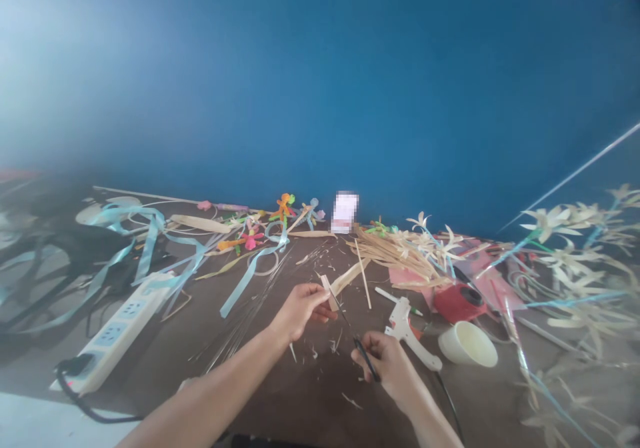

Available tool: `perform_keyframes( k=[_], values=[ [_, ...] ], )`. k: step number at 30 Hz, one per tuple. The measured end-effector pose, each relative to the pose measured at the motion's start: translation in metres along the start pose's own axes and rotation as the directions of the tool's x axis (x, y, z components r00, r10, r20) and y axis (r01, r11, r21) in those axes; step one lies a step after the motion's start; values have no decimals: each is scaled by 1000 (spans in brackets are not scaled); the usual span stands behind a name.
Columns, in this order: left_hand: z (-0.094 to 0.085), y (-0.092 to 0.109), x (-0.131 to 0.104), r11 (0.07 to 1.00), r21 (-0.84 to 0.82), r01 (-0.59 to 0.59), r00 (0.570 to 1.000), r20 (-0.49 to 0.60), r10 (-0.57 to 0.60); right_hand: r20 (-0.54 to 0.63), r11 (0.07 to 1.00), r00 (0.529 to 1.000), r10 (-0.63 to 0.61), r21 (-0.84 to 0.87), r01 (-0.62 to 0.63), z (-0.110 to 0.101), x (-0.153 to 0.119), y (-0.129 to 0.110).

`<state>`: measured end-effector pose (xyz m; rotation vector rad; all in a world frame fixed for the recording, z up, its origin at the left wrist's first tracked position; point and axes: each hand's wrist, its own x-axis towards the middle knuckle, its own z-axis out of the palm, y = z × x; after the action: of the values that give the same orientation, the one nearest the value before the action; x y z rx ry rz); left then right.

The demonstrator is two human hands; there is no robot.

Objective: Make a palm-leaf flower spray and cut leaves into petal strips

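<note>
Above the middle of the dark table, my left hand [304,311] pinches a short pale strip [326,283] between thumb and fingers. My right hand [383,361] is closed round the black handle of a pair of scissors [367,360]. The scissor blades point up and left and reach the strip beside my left fingertips. Whether they are cutting into it cannot be made out. Small pale scraps [334,346] lie on the table below my hands. Beyond the strip lies a broader tan strip [353,275]. A white glue gun [407,335] rests just past my right hand.
On the left are a white power strip [125,325] with a black plug and curled light-blue ribbon [245,281]. A pile of tan strips [400,255] lies at the back. At right stand a cream cup [467,345], a red object [460,301] and white flowers [565,261]. A blue wall [320,88] rises behind.
</note>
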<state>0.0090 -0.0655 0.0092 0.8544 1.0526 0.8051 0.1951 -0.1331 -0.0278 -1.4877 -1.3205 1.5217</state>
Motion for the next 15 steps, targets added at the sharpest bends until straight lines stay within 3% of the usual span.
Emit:
perform_keyframes(
  k=[15],
  values=[
    [2,-2,-3,996,72,-59,996,64,54,4,999,1000,3,46,-4,2,1,1]
  ],
)
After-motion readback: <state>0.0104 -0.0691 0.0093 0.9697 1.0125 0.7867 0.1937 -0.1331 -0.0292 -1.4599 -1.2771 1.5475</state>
